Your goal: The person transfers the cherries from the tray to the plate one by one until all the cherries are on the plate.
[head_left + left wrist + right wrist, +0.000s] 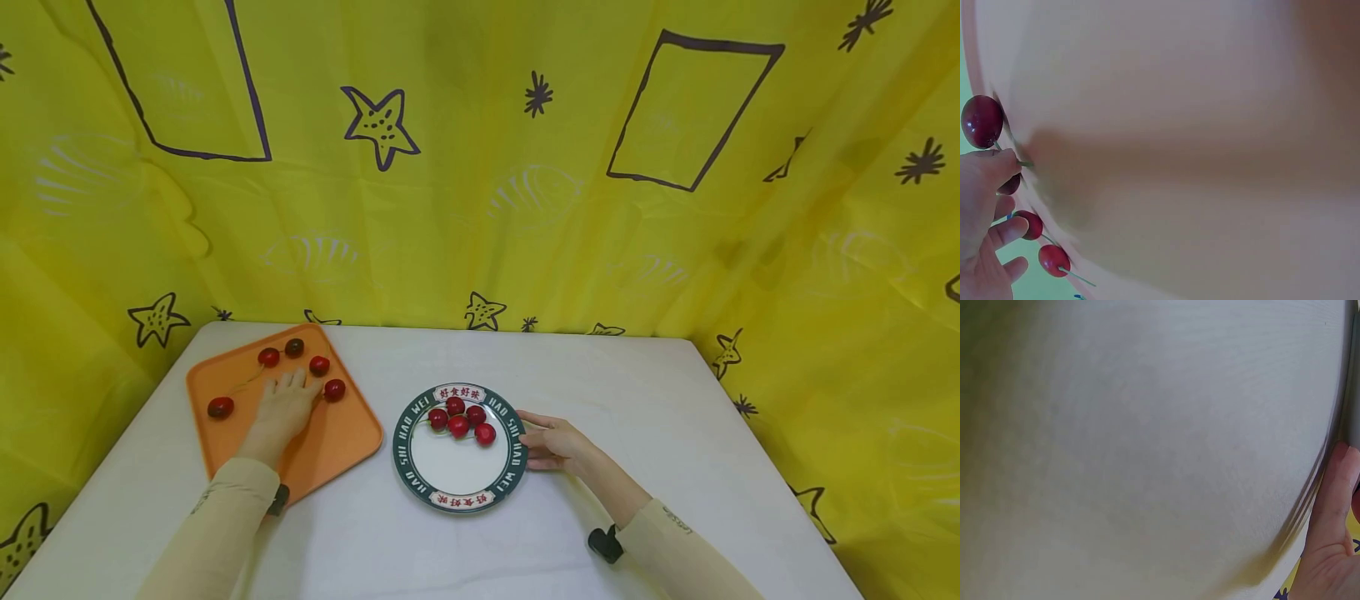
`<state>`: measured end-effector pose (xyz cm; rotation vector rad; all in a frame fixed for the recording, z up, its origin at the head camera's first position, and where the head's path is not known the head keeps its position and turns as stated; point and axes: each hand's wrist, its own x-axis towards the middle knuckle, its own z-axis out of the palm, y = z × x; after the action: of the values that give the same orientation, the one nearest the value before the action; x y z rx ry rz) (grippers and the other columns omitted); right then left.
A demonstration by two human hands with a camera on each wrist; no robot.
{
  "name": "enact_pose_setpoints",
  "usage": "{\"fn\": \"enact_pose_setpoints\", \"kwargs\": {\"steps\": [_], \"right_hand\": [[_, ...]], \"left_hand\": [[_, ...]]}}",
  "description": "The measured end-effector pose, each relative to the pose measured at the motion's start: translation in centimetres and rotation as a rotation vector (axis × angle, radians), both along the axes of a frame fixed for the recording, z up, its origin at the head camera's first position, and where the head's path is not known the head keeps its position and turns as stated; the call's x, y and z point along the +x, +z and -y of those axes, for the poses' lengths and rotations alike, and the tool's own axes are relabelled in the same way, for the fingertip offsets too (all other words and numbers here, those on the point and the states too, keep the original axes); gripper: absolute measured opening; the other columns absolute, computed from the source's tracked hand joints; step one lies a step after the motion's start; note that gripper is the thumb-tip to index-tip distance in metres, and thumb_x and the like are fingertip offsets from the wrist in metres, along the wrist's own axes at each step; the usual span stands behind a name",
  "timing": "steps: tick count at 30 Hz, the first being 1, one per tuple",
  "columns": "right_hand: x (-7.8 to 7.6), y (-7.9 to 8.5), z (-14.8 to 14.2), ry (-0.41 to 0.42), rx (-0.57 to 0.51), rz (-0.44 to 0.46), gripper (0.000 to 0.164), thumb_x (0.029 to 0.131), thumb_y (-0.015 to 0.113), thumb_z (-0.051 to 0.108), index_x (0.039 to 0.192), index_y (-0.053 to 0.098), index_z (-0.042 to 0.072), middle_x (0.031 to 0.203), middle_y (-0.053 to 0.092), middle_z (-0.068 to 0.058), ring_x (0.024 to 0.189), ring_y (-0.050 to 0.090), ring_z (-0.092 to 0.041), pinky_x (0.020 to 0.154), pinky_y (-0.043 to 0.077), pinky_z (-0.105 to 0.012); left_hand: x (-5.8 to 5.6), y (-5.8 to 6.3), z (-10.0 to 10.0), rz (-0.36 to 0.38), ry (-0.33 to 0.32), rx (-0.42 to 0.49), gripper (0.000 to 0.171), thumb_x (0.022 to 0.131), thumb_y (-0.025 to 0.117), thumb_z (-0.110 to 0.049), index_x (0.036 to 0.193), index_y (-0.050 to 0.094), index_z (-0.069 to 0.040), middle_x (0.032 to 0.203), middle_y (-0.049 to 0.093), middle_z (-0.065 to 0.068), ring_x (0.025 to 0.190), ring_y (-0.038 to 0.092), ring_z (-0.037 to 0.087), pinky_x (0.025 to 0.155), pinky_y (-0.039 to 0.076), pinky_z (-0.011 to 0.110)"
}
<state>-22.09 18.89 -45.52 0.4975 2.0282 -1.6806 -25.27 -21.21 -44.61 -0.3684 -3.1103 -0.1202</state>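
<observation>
My left hand (283, 412) reaches over an orange tray (345, 442) at the left, its fingers spread among several red cherries with stems. Its thumb is beside one cherry (334, 390); another cherry (319, 366) lies just beyond. In the left wrist view, the thumb overlaps a dark cherry (1009, 185) and a larger-looking cherry (982, 122) sits above it. At the centre, a white plate (450, 471) with a green lettered rim bears several cherries (458, 426) toward its far side. My right hand (558, 442) grips the plate's right rim, thumb over the edge.
A white-covered table (615, 375) lies under the tray and plate. A yellow curtain (465, 233) with drawn stars and fish surrounds its back and sides. On the tray's left side lies a lone cherry (221, 407), with two more near the far edge.
</observation>
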Motion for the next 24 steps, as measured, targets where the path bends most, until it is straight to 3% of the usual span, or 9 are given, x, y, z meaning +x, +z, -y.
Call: {"fn": "enact_pose_setpoints", "kwargs": {"steps": [5, 12, 18, 24], "right_hand": [[0.0, 0.0, 0.0, 0.000, 0.002, 0.001, 0.050, 0.085, 0.059, 0.004, 0.133, 0.049, 0.015, 0.089, 0.064, -0.007, 0.068, 0.061, -0.017, 0.062, 0.054, -0.030], [0.0, 0.0, -0.1, 0.005, -0.015, 0.004, 0.051, 0.086, 0.058, 0.004, 0.134, 0.048, 0.015, 0.088, 0.064, -0.007, 0.067, 0.060, -0.016, 0.062, 0.054, -0.030], [-0.1, 0.0, -0.1, -0.002, -0.012, 0.009, 0.050, 0.086, 0.059, 0.005, 0.133, 0.048, 0.016, 0.088, 0.064, -0.007, 0.067, 0.061, -0.017, 0.062, 0.054, -0.030], [0.0, 0.0, -0.1, -0.001, -0.009, 0.004, 0.049, 0.086, 0.059, 0.005, 0.133, 0.049, 0.016, 0.088, 0.064, -0.008, 0.068, 0.061, -0.017, 0.063, 0.054, -0.031]], "left_hand": [[-0.1, -0.1, 0.1, -0.024, -0.006, 0.028, 0.029, 0.092, 0.044, -0.002, 0.119, 0.054, -0.002, 0.121, 0.040, 0.030, 0.114, 0.035, 0.049, 0.096, 0.025, 0.063], [-0.7, 0.3, -0.5, -0.136, -0.037, 0.051, 0.024, 0.092, 0.047, -0.004, 0.115, 0.055, -0.004, 0.113, 0.042, 0.025, 0.107, 0.039, 0.044, 0.094, 0.027, 0.062], [-0.9, 1.4, -2.1, -0.186, -0.084, -0.014, 0.029, 0.090, 0.050, -0.001, 0.118, 0.055, -0.007, 0.109, 0.042, 0.019, 0.105, 0.038, 0.039, 0.095, 0.027, 0.056], [-0.3, 2.5, -4.4, -0.220, -0.118, -0.059, 0.032, 0.085, 0.058, -0.001, 0.116, 0.056, -0.010, 0.106, 0.042, 0.016, 0.105, 0.039, 0.037, 0.095, 0.030, 0.053]]}}
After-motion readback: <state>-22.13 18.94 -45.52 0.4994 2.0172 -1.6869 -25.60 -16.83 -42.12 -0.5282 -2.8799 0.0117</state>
